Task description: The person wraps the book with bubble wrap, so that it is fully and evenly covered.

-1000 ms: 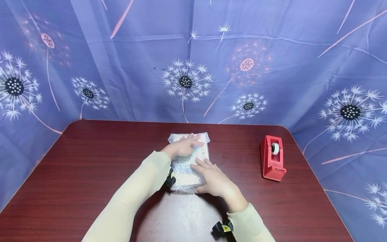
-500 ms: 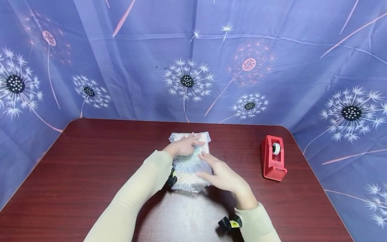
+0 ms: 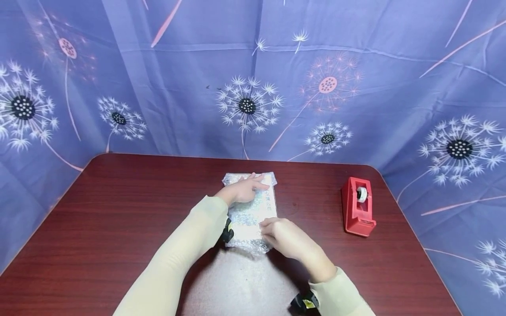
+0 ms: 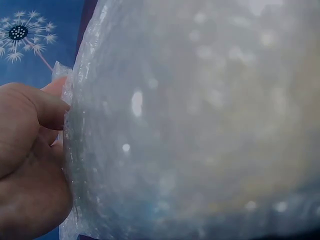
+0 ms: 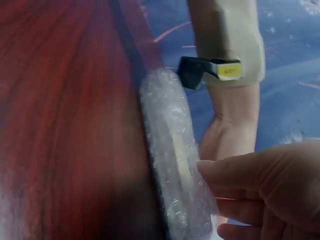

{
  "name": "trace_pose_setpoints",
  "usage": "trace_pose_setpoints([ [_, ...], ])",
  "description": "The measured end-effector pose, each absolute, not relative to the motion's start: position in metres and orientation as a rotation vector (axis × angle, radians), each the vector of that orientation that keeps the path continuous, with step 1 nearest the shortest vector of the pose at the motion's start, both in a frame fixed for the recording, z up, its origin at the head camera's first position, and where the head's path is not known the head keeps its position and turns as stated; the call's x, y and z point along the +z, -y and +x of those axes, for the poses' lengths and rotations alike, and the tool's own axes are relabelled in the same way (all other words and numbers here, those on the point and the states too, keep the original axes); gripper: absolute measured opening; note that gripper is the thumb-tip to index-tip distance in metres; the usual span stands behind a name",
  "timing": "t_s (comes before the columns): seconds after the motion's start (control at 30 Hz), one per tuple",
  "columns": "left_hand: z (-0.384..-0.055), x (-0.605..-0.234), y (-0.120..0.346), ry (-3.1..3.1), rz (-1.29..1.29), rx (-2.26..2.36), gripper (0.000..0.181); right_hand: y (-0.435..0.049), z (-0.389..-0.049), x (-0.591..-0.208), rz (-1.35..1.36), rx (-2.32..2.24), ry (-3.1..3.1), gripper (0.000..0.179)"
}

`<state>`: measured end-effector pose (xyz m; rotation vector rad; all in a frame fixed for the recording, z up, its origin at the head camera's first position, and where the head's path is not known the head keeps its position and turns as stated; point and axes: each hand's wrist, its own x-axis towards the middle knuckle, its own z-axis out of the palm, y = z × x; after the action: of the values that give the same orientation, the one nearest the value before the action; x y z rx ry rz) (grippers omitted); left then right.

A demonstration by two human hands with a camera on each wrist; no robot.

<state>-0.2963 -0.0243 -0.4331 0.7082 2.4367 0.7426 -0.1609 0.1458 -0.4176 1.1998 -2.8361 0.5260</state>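
Observation:
A flat, box-shaped package (image 3: 247,215) wrapped in bubble wrap lies on the table, with printed characters showing along its right side. Across its far half lies my left hand (image 3: 244,190), fingers stretched out on top. In the left wrist view the wrapped side fills most of the picture, and the left hand (image 4: 35,155) is against its edge. My right hand (image 3: 286,237) has its fingers drawn together at the near right side. The right wrist view shows this right hand (image 5: 270,185) pinching the edge of the clear bubble wrap (image 5: 175,155) between thumb and fingers.
A red tape dispenser (image 3: 357,206) with a white roll stands at the right of the dark red wooden table (image 3: 138,197). Behind the table hangs a blue cloth (image 3: 189,79) printed with dandelions. Each wrist wears a small black camera.
The right hand lifted off the package with fingers spread, then came back down and closed on the wrap at the near right side. The left hand has stayed on top of the package.

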Motion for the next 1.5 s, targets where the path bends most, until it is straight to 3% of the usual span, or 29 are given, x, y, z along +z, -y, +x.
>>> trace_pose_setpoints([
  [0.17,-0.295,-0.432,0.025,-2.423,0.711,0.788,0.064,-0.142,-0.173,-0.419,1.193,0.539,2.812,0.005],
  [0.23,-0.296,-0.433,0.025,-2.42,0.712,0.81,0.065,-0.141,-0.177,-0.419,1.107,0.526,2.874,0.013],
  [0.43,-0.294,-0.434,0.022,-2.502,0.699,0.777,0.08,-0.142,-0.2,-0.418,0.798,0.451,3.167,0.096],
  [0.6,-0.291,-0.432,0.025,-2.634,0.624,0.618,0.079,-0.143,-0.218,-0.416,0.735,0.374,3.338,0.121],
  [1.0,-0.285,-0.428,0.044,-2.557,0.704,0.585,0.052,-0.141,-0.233,-0.416,0.602,0.308,3.488,0.129],
  [1.1,-0.277,-0.42,0.05,-2.479,0.695,0.571,0.06,-0.14,-0.233,-0.415,0.594,0.312,3.488,0.128],
  [1.3,-0.26,-0.419,0.053,-2.464,0.723,0.451,0.092,-0.141,-0.234,-0.416,0.536,0.265,3.511,0.126],
  [1.5,-0.252,-0.42,0.051,-2.521,0.669,0.393,0.098,-0.145,-0.237,-0.422,0.5,0.287,3.517,0.127],
])
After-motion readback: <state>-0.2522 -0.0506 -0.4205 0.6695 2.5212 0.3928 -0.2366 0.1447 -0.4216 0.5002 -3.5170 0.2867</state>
